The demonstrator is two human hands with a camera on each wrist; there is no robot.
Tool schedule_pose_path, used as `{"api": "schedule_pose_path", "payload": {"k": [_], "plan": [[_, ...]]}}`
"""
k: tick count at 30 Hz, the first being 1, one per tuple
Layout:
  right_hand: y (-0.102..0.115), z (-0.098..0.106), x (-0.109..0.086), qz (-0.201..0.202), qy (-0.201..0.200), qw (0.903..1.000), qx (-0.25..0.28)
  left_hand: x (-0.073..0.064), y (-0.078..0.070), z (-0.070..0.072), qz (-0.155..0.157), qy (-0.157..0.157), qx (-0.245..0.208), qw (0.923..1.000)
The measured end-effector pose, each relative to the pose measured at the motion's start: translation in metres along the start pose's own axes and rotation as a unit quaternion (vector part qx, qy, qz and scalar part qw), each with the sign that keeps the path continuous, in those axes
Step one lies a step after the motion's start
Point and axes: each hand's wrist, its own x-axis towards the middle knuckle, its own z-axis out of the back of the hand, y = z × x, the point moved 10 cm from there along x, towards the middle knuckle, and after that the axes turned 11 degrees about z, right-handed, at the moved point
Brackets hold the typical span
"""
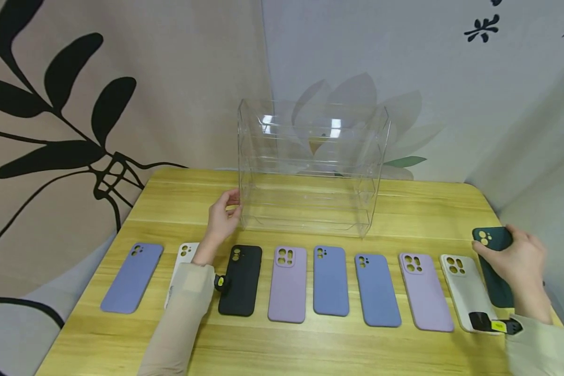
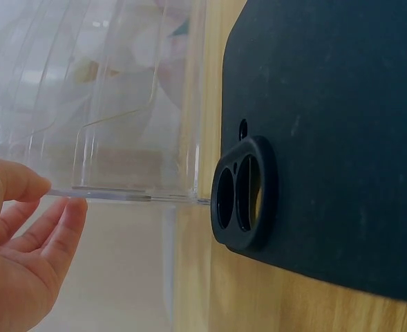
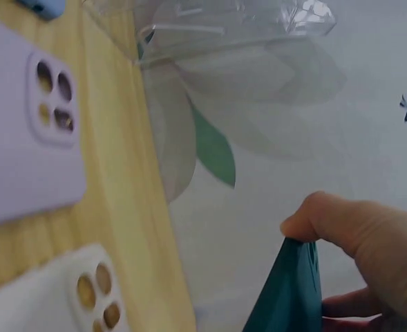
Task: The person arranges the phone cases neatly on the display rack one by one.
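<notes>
A clear acrylic rack (image 1: 310,209) with several tiers stands at the back of the table. My left hand (image 1: 223,216) pinches the rack's left side panel; in the left wrist view the thumb and fingers (image 2: 70,214) meet its thin edge. At the far right my right hand (image 1: 521,258) grips a dark green phone case (image 1: 492,277) by its upper part, thumb on one side and fingers on the other. The same green case (image 3: 289,287) appears at the bottom of the right wrist view. Beside it lies a white phone case (image 1: 465,287).
Several phone cases form a row along the table (image 1: 272,350): a lavender-blue case (image 1: 131,279) at far left, then a white case (image 1: 183,256) partly under my left arm, a black case (image 1: 241,282), and more purple and blue ones. A patterned curtain (image 1: 192,78) hangs behind.
</notes>
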Motion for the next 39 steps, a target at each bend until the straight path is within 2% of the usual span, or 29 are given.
{"api": "schedule_pose_path", "payload": {"k": [11, 20, 31, 39], "plan": [[0.048, 0.008, 0.017, 0.043, -0.043, 0.9977, 0.03, 0.001, 0.002, 0.001, 0.003, -0.002, 0.004, 1.0], [0.089, 0.015, 0.026, 0.061, -0.076, 0.9927, 0.072, 0.001, 0.004, 0.001, 0.009, 0.001, 0.003, 1.0], [0.138, 0.027, 0.035, 0.097, -0.114, 0.9798, 0.133, 0.0, 0.003, 0.001, 0.005, 0.0, 0.003, 1.0], [0.171, 0.035, 0.042, 0.129, -0.129, 0.9725, 0.145, 0.001, 0.003, 0.0, -0.002, -0.002, 0.005, 1.0]]}}
